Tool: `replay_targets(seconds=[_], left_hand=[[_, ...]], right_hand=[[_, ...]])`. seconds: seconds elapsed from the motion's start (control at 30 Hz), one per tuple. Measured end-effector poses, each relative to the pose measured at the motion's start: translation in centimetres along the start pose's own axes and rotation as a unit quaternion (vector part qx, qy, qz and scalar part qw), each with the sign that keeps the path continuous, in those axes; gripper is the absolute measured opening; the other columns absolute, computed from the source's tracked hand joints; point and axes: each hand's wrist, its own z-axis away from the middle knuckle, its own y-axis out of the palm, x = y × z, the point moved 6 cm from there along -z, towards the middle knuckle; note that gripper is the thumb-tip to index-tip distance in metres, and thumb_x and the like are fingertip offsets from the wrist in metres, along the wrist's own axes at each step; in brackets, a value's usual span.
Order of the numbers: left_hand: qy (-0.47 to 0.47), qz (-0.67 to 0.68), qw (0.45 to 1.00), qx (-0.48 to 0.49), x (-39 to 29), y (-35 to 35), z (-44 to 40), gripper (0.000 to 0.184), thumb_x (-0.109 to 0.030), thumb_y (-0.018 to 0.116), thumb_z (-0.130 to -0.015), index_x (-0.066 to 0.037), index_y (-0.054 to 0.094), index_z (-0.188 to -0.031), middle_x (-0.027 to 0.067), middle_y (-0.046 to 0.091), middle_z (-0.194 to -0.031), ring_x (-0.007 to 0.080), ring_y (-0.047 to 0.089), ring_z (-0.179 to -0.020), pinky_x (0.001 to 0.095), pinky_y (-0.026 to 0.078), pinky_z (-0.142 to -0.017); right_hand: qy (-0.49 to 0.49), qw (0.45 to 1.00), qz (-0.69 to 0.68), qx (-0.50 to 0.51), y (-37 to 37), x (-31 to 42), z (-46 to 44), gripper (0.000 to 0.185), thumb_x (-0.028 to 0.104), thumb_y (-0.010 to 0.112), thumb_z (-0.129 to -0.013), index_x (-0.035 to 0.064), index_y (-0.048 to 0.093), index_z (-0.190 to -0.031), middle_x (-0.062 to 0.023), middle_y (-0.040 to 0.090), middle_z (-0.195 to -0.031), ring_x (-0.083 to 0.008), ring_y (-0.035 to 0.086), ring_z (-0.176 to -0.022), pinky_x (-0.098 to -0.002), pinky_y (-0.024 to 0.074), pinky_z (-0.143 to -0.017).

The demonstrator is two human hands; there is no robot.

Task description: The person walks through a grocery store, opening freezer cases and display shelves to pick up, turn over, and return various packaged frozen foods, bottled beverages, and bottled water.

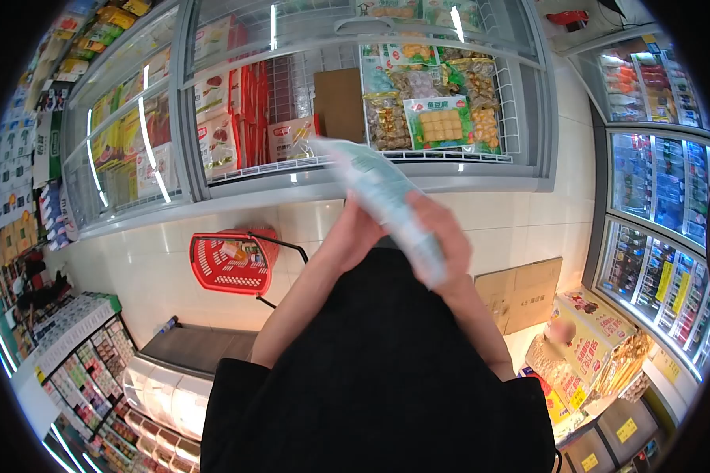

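Observation:
A pale blue and white food packet (386,197), smeared by motion, is tilted in front of my body, its upper end near the freezer's front edge. My right hand (443,240) is closed around its lower right side. My left hand (358,230) grips its left edge, with some fingers hidden behind it. The print on the packet is too blurred to read. Beyond it, inside the chest freezer (481,181), lie a green and white packet of yellow cubes (440,124), red and white packets (221,142) and a brown cardboard piece (339,106).
A red shopping basket (233,264) with a few goods stands on the floor at left, its black handle sticking out. Sliding glass lids (308,31) cover part of the freezer. Flattened cardboard (521,296) and stacked boxes (599,331) are at right, near glass-door coolers (655,181).

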Motion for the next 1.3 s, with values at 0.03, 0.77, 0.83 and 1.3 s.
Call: replay_targets(seconds=[0.03, 0.77, 0.83, 1.3], left_hand=[[-0.055, -0.011, 0.997, 0.058, 0.5, 0.5, -0.5, 0.063, -0.051, 0.03, -0.096, -0.007, 0.025, -0.142, 0.0137, 0.039, -0.139, 0.0264, 0.043, -0.124, 0.0427, 0.036, -0.104], [-0.079, -0.139, 0.966, -0.202, 0.0, -7.9, -12.1, 0.029, -0.012, 0.046, -0.096, -0.001, 0.048, -0.123, 0.01, 0.057, -0.12, 0.0204, 0.057, -0.108, 0.0351, 0.047, -0.092], [-0.056, -0.182, 0.941, -0.279, 0.0, -9.0, -14.7, 0.028, -0.012, 0.046, -0.096, -0.001, 0.049, -0.121, 0.0095, 0.058, -0.119, 0.0205, 0.057, -0.108, 0.0335, 0.047, -0.092], [0.047, -0.341, 0.879, -0.329, -2.6, -16.6, -39.0, 0.032, -0.018, 0.056, -0.092, -0.001, 0.054, -0.118, 0.0069, 0.06, -0.114, 0.0159, 0.053, -0.103, 0.0329, 0.041, -0.088]], right_hand=[[-0.075, 0.995, 0.043, 0.056, 0.9, 1.2, -0.3, 0.042, -0.001, 0.069, -0.068, 0.002, 0.058, -0.108, -0.0174, 0.058, -0.119, -0.0318, 0.057, -0.109, -0.0406, 0.0453, -0.094], [0.544, 0.79, -0.281, -0.03, -3.4, -26.0, 0.1, 0.019, 0.012, 0.057, -0.09, 0.0007, 0.061, -0.105, 0.0007, 0.061, -0.091, -0.0051, 0.052, -0.08, -0.0214, 0.0414, -0.07], [0.546, 0.808, -0.223, 0.0, -3.9, -27.7, -0.3, 0.023, 0.013, 0.056, -0.091, 0.0007, 0.059, -0.11, -0.0019, 0.063, -0.097, -0.0077, 0.057, -0.087, -0.0229, 0.0443, -0.077], [0.606, 0.762, -0.186, -0.134, -14.9, -30.6, 4.3, 0.027, 0.011, 0.052, -0.092, -0.0036, 0.055, -0.114, -0.0134, 0.064, -0.102, -0.0199, 0.063, -0.091, -0.0294, 0.0491, -0.082]])
